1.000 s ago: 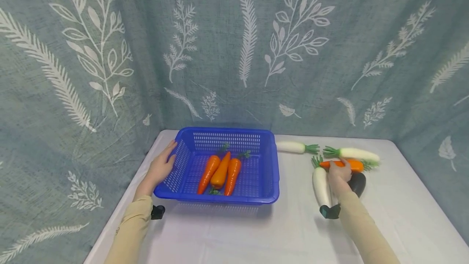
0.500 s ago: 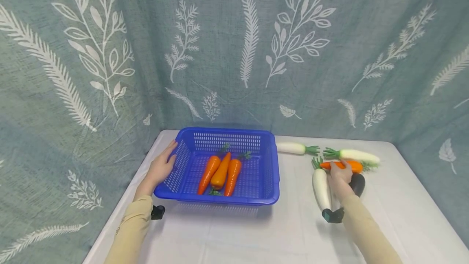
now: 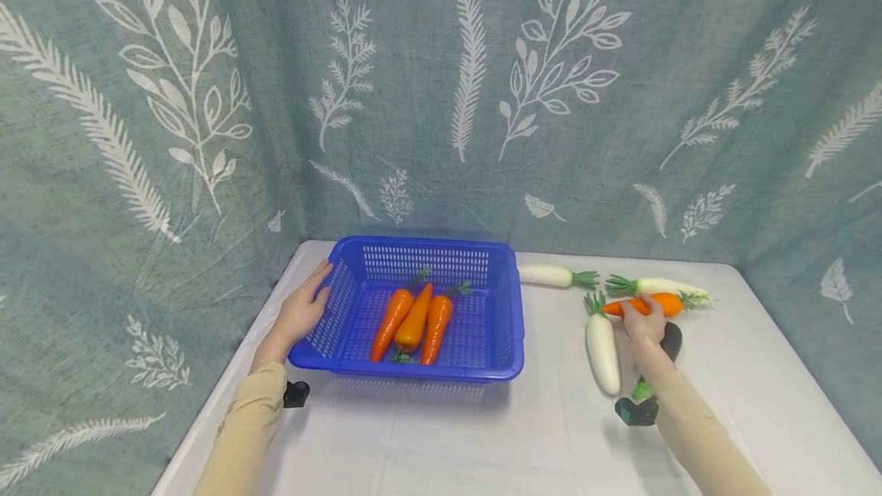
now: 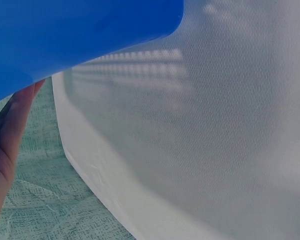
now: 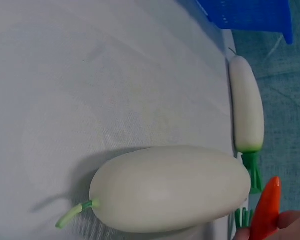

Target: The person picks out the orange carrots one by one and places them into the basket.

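My right hand [image 3: 644, 321] pinches an orange carrot [image 3: 668, 304] at the right of the table. In the right wrist view the tip of that carrot [image 5: 266, 210] shows between thumb and fingers. Beneath and beside this hand lie a white daikon radish [image 3: 603, 354] and a dark eggplant [image 3: 671, 340], partly covered by the wrist. A second daikon [image 3: 671, 288] lies just behind the carrot. My left hand [image 3: 303, 314] rests against the left side of a blue basket [image 3: 513, 312], fingers straight under its rim in the left wrist view. Several carrots [image 3: 413, 324] lie inside the basket.
Another daikon [image 3: 547, 275] lies along the back of the white table [image 3: 441, 442], partly hidden by the basket's right wall. A leaf-patterned curtain [image 3: 427, 98] hangs behind and at both sides. Dark wrist-camera housings [image 3: 637, 410] sit at the wrists.
My right hand and the carrot have shifted slightly away and to the right. More of the front daikon and the eggplant's green end now show. The left hand and basket have stayed put.
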A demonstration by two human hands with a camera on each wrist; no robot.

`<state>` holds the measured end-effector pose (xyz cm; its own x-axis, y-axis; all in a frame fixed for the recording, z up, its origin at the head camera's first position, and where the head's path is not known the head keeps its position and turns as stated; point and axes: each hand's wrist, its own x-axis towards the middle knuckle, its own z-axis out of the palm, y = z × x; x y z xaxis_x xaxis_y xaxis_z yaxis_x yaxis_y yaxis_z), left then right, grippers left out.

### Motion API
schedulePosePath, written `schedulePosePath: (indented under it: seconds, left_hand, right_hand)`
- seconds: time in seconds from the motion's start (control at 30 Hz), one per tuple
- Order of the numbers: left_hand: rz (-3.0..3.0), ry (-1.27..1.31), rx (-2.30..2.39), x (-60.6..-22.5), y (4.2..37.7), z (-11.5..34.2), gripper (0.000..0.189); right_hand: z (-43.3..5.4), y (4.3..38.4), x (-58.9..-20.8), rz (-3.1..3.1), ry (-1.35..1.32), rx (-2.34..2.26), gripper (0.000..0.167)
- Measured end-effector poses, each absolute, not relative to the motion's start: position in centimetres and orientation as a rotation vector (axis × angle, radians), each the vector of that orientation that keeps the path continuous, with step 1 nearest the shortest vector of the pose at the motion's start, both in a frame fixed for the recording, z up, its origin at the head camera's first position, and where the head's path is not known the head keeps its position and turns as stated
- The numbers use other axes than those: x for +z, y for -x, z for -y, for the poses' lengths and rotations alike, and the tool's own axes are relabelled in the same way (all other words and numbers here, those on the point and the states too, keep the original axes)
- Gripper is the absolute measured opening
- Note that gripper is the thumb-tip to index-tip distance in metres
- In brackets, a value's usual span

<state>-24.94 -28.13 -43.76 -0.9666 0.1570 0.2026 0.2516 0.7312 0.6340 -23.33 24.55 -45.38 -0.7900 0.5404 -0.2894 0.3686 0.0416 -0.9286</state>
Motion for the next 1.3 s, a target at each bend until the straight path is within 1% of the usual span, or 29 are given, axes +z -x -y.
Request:
schedulePosePath:
  seconds: [0.2,0.53,1.1,1.3]
  left_hand:
    - [2.8,0.33,-1.048,-43.9,24.9,28.2,0.046]
    - [2.802,0.326,-1.044,-44.3,24.6,28.3,0.045]
    - [2.806,0.313,-1.052,-44.0,25.0,28.3,0.046]
    - [2.81,0.316,-1.058,-43.8,25.2,28.1,0.046]
  right_hand:
    - [-24.5,23.1,-45.3,2.197,0.916,1.862,0.06]
    - [-24.7,22.6,-44.7,2.26,0.752,1.955,0.059]
    - [-25.9,22.6,-42.6,2.411,0.431,1.945,0.058]
    - [-26.0,22.2,-41.7,2.423,0.385,1.963,0.058]
